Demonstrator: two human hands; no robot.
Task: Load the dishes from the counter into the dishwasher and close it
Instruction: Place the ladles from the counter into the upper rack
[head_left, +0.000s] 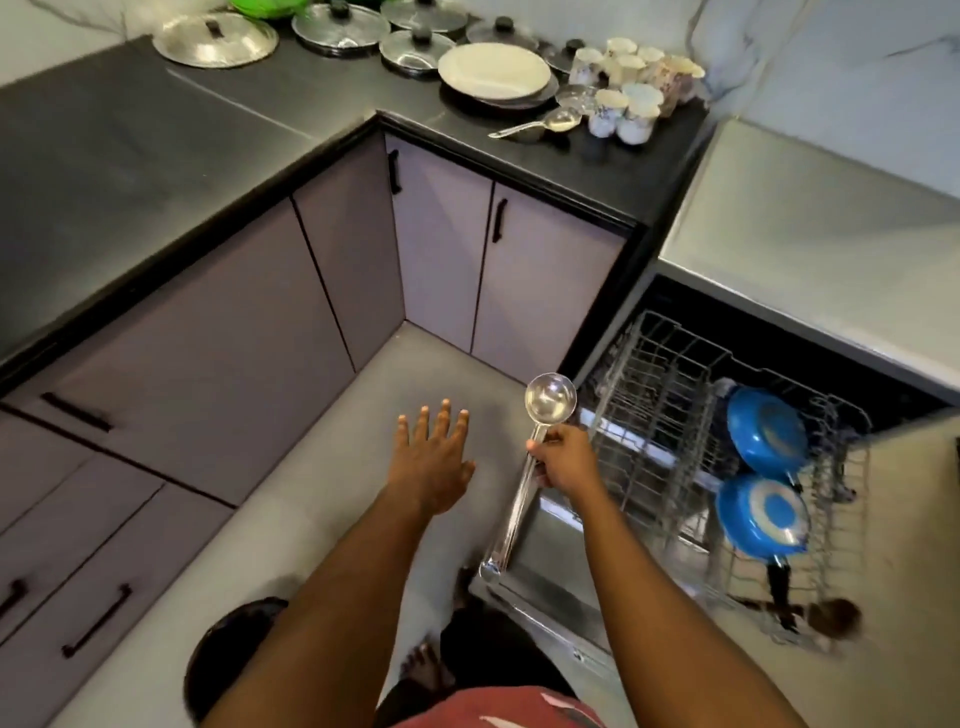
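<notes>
My right hand (563, 460) grips a long steel ladle (549, 400) just below its bowl, the handle hanging down toward the floor, left of the open dishwasher. The pulled-out wire rack (660, 395) holds two blue pans (766, 431) on edge at its right side. My left hand (434, 465) hovers over the floor with fingers spread, holding nothing. On the dark counter (597, 161) at the back stand a white plate (493, 70), several cups (631, 88), a steel spoon (537, 124) and several pot lids (215, 39).
Grey cabinet doors (441, 249) with black handles line the corner under the counter. The dishwasher door (550, 551) lies open, low beside my legs. A dark round object (228, 654) sits on the floor at lower left. A pale worktop (810, 249) covers the dishwasher.
</notes>
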